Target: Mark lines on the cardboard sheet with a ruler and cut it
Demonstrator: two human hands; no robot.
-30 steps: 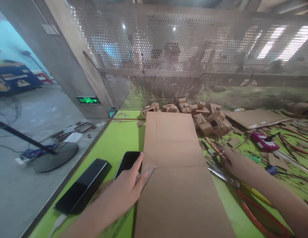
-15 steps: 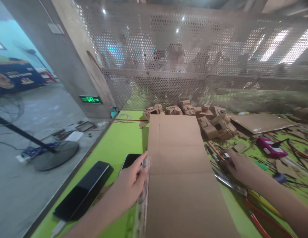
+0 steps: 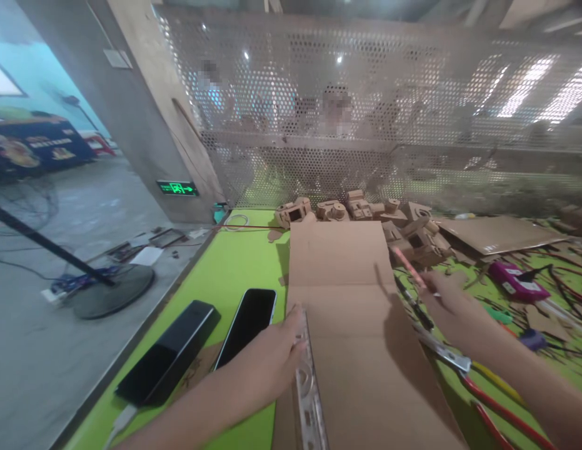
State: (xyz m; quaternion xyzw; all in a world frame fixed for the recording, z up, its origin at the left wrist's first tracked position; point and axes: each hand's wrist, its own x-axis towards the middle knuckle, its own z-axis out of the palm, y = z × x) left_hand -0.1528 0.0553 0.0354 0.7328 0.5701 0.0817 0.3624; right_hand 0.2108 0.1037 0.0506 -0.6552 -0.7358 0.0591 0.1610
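Observation:
A long folded sheet of brown cardboard (image 3: pixel 347 312) stretches away from me over the green table, with crosswise creases. Along its left side lies a clear plastic ruler (image 3: pixel 309 394). My left hand (image 3: pixel 276 350) grips the ruler near its far end, index finger and thumb on it. To the right of the cardboard, my right hand (image 3: pixel 443 300) is closed around a slim reddish pencil (image 3: pixel 410 265), whose far end points up and left. The pencil's shadow and the hand's shadow fall on the sheet. Beneath that hand are red-handled pliers (image 3: pixel 445 353) and a dark pen-like tool (image 3: pixel 415 303).
Two phones, one plugged into a cable (image 3: pixel 166 353) and one beside my left hand (image 3: pixel 248 319), lie left. Several cardboard camera models (image 3: pixel 356 209) line the back before a perforated metal screen (image 3: pixel 272 125). A purple box (image 3: pixel 518 281), cardboard sheet (image 3: pixel 501 234) and scraps sit right.
My left hand and the ruler have shifted right, onto the cardboard's left part, uncovering more of the phone. My right hand has lifted the pencil from beside the tools toward the sheet's right edge.

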